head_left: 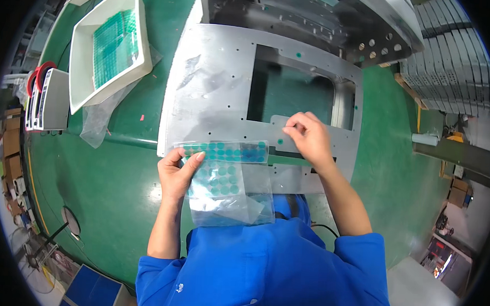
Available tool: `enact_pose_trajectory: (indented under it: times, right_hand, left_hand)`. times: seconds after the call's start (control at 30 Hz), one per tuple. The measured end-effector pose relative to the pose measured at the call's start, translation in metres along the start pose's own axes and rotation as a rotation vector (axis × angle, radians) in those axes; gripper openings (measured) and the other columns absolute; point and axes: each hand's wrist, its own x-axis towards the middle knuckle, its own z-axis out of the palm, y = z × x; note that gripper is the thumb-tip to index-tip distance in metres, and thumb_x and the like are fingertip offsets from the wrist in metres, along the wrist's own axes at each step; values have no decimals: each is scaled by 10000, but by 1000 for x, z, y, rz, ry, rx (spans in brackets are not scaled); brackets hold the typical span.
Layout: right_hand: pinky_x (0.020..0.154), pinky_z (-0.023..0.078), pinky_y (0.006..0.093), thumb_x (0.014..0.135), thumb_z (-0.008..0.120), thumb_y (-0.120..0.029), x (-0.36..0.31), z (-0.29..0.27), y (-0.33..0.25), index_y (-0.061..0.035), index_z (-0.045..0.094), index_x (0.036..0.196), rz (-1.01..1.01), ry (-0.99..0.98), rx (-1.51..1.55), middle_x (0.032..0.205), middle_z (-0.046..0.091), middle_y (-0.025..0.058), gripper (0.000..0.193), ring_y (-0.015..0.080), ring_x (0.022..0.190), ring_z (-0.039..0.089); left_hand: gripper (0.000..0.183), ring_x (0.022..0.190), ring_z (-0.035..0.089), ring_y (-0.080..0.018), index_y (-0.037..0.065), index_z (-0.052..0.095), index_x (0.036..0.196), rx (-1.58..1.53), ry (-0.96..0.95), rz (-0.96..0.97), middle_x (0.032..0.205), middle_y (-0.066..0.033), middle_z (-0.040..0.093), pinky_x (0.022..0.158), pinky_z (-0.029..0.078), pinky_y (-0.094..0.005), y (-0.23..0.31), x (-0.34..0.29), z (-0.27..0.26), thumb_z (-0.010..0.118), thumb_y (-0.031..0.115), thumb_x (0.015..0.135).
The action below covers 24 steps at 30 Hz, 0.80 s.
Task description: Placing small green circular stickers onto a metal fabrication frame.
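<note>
My left hand point(175, 174) is closed, thumb on top, on the left end of a strip of round green stickers point(223, 151) on clear backing. Below the strip hangs a larger clear sheet with more green dots point(220, 179), partly overlapped by it. My right hand point(311, 138) is closed in a pinch over a grey metal panel point(204, 91), close to the lower edge of its big rectangular opening. Whatever the fingertips may hold is too small to make out. A green dot point(280, 141) sits on the panel just below and left of these fingers; another dot point(299, 55) is above the opening.
A white bin point(78, 63) with green sticker sheets point(115, 46) stands at the upper left on a green surface, beside a crumpled clear bag point(98, 126). Behind the panel rises a large metal housing point(294, 18). Stacked perforated metal parts point(451, 58) stand at the upper right.
</note>
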Motion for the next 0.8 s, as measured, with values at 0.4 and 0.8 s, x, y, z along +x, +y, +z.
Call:
enact_pose_trajectory:
  times: [0.4, 0.8]
  right_hand:
    - [575, 436, 228, 718, 613, 36, 16, 30, -57, -3, 616, 789, -448, -53, 344, 763, 617, 72, 81, 122, 665, 566]
    - [589, 402, 221, 737, 581, -9, 93, 44, -62, 4, 570, 770, -239, 128, 226, 765, 529, 36, 37, 99, 639, 485]
  left_hand:
    - [64, 631, 501, -30, -2, 611, 754, -12, 103, -1, 728, -5, 599, 567, 389, -158, 15, 5, -20, 662, -4, 715]
    - [96, 678, 523, -48, 8, 625, 794, -93, 240, -69, 752, -10, 608, 624, 404, -176, 14, 24, -28, 675, 38, 717]
